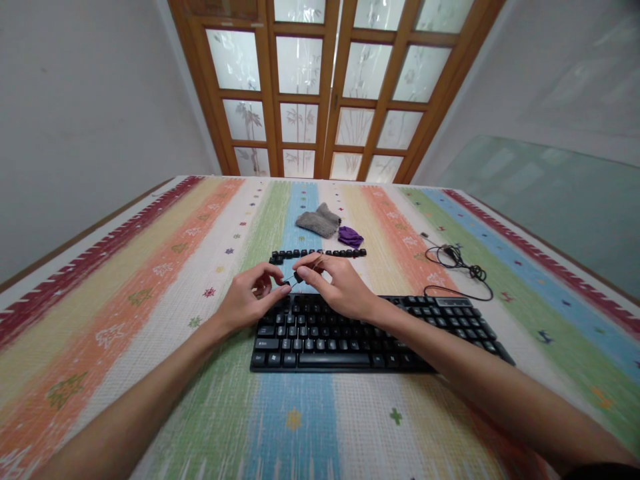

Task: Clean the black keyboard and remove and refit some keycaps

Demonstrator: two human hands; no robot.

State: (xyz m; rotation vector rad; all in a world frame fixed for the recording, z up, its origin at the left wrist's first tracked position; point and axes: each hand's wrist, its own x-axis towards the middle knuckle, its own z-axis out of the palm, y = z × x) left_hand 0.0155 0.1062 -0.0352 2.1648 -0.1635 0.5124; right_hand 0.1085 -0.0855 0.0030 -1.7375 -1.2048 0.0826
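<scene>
A black keyboard lies on the striped cloth, its upper left keys partly covered by my hands. Just above that corner, my left hand is closed, thumb and forefinger pinching a small black keycap. My right hand is closed too, its fingers round a thin wire tool that reaches across to the keycap. A small dark piece shows at my right fingertips; I cannot tell whether it belongs to the tool. Behind my hands runs a row of loose black keycaps.
A grey cloth and a crumpled purple cloth lie beyond the keycap row. The keyboard's black cable is coiled at the right. The striped tablecloth covers the table, with wooden glazed doors behind it.
</scene>
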